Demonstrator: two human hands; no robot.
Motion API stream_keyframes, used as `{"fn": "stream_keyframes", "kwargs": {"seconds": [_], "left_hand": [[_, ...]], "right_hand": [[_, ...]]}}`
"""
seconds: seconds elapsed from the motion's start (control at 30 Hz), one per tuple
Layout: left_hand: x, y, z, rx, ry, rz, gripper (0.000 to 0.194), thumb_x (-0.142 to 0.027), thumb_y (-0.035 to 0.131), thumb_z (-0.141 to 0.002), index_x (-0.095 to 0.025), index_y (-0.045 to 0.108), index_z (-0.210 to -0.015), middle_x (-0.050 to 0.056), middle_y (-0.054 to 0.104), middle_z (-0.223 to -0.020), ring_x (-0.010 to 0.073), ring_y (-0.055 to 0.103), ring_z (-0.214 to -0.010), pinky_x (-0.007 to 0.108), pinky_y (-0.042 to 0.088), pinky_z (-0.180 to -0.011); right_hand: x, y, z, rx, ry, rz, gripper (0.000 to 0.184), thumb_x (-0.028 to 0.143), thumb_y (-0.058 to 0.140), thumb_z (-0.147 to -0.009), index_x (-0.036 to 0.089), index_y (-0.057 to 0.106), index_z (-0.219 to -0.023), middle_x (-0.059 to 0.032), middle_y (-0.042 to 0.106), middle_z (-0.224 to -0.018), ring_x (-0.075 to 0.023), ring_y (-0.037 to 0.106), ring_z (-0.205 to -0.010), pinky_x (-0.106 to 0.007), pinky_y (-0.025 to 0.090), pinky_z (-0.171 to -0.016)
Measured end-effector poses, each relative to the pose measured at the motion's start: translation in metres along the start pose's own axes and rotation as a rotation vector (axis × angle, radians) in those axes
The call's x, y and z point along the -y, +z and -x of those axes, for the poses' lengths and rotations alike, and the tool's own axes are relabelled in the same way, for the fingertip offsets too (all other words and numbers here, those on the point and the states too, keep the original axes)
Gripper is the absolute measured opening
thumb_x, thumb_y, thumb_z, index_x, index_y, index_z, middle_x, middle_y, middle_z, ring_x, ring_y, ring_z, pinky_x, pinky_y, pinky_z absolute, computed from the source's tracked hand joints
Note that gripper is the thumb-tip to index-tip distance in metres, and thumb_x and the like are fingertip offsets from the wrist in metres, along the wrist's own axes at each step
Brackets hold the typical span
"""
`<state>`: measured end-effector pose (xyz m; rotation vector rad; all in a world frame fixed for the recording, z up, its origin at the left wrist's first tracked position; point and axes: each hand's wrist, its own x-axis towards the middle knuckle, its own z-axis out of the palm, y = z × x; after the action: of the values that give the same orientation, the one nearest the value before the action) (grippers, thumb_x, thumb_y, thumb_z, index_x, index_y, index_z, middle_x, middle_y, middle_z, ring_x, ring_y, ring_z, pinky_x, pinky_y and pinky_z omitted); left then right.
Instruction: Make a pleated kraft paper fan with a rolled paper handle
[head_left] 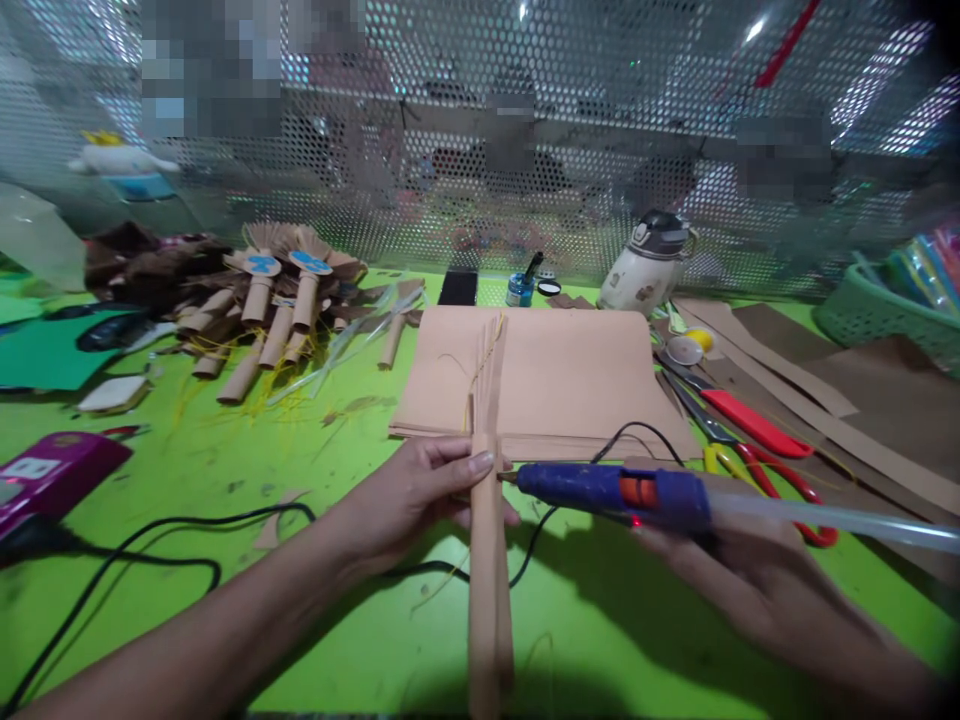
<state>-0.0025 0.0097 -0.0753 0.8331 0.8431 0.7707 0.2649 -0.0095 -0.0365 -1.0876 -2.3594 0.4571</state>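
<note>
My left hand [442, 475] pinches a long folded strip of brown paper [487, 590], which hangs down toward the table's near edge. Above the fingers, narrow pleated paper [491, 380] with a yellow thread sticks up from the strip. My right hand [765, 580] is wrapped round a blue hot glue gun [600, 490], with a clear glue stick [840, 522] coming out of its back. The gun's nozzle meets the strip's right side, just by my left fingertips. Behind lies a stack of brown paper sheets [570, 370].
Several rolled-paper pieces [277, 310] with yellow threads lie at the left. Scissors [750, 460] and a red-handled cutter [757, 420] rest right of the stack. A blue ink bottle [519, 290] and a flask [645, 265] stand behind. A black cable [180, 520] crosses the green table [345, 640].
</note>
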Motion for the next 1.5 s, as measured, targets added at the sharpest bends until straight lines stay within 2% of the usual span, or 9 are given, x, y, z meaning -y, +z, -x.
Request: {"fn": "stream_keyframes", "kwargs": {"seconds": [0.17, 0.3, 0.37, 0.6, 0.8, 1.0, 1.23, 1.37, 1.5], "left_hand": [[0.001, -0.004, 0.0, -0.065, 0.023, 0.015, 0.021, -0.031, 0.07, -0.08, -0.011, 0.07, -0.087, 0.006, 0.067, -0.078, 0.0139, 0.062, -0.073, 0.025, 0.048, -0.069], [-0.001, -0.004, 0.0, -0.129, 0.022, 0.013, 0.023, -0.031, 0.074, -0.077, -0.012, 0.073, -0.089, 0.005, 0.065, -0.079, 0.011, 0.057, -0.07, 0.022, 0.046, -0.064], [-0.003, -0.004, 0.0, -0.145, 0.022, 0.025, 0.023, -0.031, 0.074, -0.076, -0.012, 0.073, -0.088, 0.005, 0.065, -0.08, 0.0101, 0.056, -0.069, 0.02, 0.045, -0.061], [-0.005, -0.001, -0.001, -0.137, 0.027, 0.095, 0.018, -0.028, 0.073, -0.078, -0.011, 0.071, -0.084, 0.003, 0.062, -0.075, 0.0081, 0.055, -0.064, 0.019, 0.046, -0.057], [-0.004, -0.002, -0.001, -0.107, 0.028, 0.111, 0.018, -0.027, 0.071, -0.08, -0.01, 0.071, -0.086, 0.002, 0.061, -0.074, 0.0083, 0.055, -0.063, 0.019, 0.046, -0.057], [-0.005, -0.002, -0.002, -0.141, 0.039, 0.107, 0.019, -0.028, 0.074, -0.077, -0.011, 0.071, -0.084, 0.002, 0.061, -0.073, 0.0083, 0.055, -0.063, 0.018, 0.045, -0.057], [-0.008, -0.003, -0.003, -0.148, 0.043, 0.116, 0.02, -0.029, 0.075, -0.076, -0.012, 0.071, -0.083, 0.001, 0.06, -0.072, 0.0073, 0.054, -0.061, 0.017, 0.046, -0.055], [-0.01, -0.004, -0.002, -0.151, 0.041, 0.125, 0.018, -0.029, 0.074, -0.076, -0.012, 0.07, -0.081, 0.001, 0.06, -0.071, 0.0084, 0.056, -0.063, 0.018, 0.048, -0.058], [-0.01, -0.003, -0.002, -0.154, 0.055, 0.107, 0.017, -0.03, 0.074, -0.077, -0.013, 0.069, -0.079, 0.0, 0.059, -0.069, 0.0084, 0.055, -0.063, 0.019, 0.048, -0.06]], "right_hand": [[0.004, -0.002, -0.001, 0.004, -0.051, 0.017, 0.017, 0.029, 0.05, -0.093, 0.022, 0.055, -0.078, 0.0027, 0.063, -0.066, -0.0131, 0.057, -0.055, -0.021, 0.045, -0.052], [0.003, -0.002, 0.003, 0.021, -0.063, 0.035, 0.011, 0.03, 0.05, -0.093, 0.023, 0.059, -0.09, 0.0002, 0.07, -0.081, -0.0172, 0.067, -0.074, -0.023, 0.052, -0.062], [0.001, -0.002, 0.005, 0.046, -0.063, 0.045, 0.01, 0.029, 0.051, -0.092, 0.023, 0.059, -0.089, -0.0001, 0.071, -0.082, -0.0189, 0.068, -0.081, -0.023, 0.053, -0.063], [0.003, -0.005, 0.008, 0.035, -0.057, 0.039, 0.015, 0.028, 0.052, -0.091, 0.022, 0.061, -0.079, 0.0005, 0.067, -0.068, -0.0163, 0.066, -0.064, -0.021, 0.053, -0.056], [0.007, -0.004, 0.001, -0.014, -0.057, 0.024, 0.021, 0.026, 0.053, -0.091, 0.021, 0.054, -0.071, 0.0024, 0.062, -0.06, -0.0129, 0.058, -0.052, -0.022, 0.046, -0.05], [0.008, -0.006, 0.001, 0.018, -0.083, 0.014, 0.009, 0.023, 0.055, -0.088, 0.024, 0.063, -0.083, 0.0006, 0.07, -0.072, -0.0164, 0.067, -0.063, -0.022, 0.053, -0.055], [0.006, -0.009, 0.008, -0.016, -0.149, 0.096, 0.015, 0.029, 0.053, -0.09, 0.025, 0.066, -0.096, -0.0029, 0.075, -0.096, -0.021, 0.072, -0.084, -0.026, 0.059, -0.071], [-0.001, -0.007, 0.017, -0.087, -0.117, 0.129, 0.02, 0.032, 0.058, -0.087, 0.026, 0.066, -0.105, -0.0034, 0.074, -0.102, -0.022, 0.072, -0.087, -0.023, 0.059, -0.065], [0.0, -0.008, 0.011, -0.094, -0.124, 0.104, 0.012, 0.03, 0.06, -0.084, 0.024, 0.068, -0.092, -0.0035, 0.075, -0.093, -0.0219, 0.072, -0.083, -0.02, 0.057, -0.056]]}}
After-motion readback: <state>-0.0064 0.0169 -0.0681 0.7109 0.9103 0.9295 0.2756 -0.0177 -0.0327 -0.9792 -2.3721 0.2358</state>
